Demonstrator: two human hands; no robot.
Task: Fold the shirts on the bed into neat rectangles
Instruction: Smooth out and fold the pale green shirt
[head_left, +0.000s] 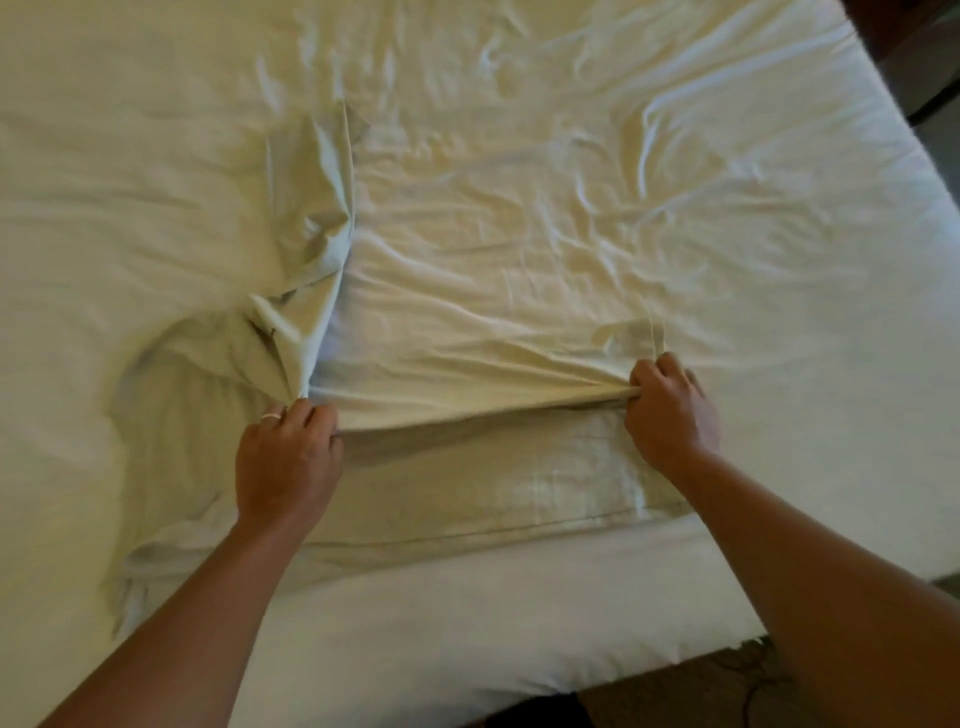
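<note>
White bed (779, 260) fills the view, its near edge running across the bottom and its right edge at upper right, with wide bare sheet beyond and to the right of the work area. Pale shirt (467, 322) lies spread mid-bed near the front edge, 1 sleeve (317, 218) bunched up at left, a lower layer showing under the lifted fold. Left hand (288, 457) and right hand (670, 410), both fingers curled, each pinch the shirt's near folded edge.
</note>
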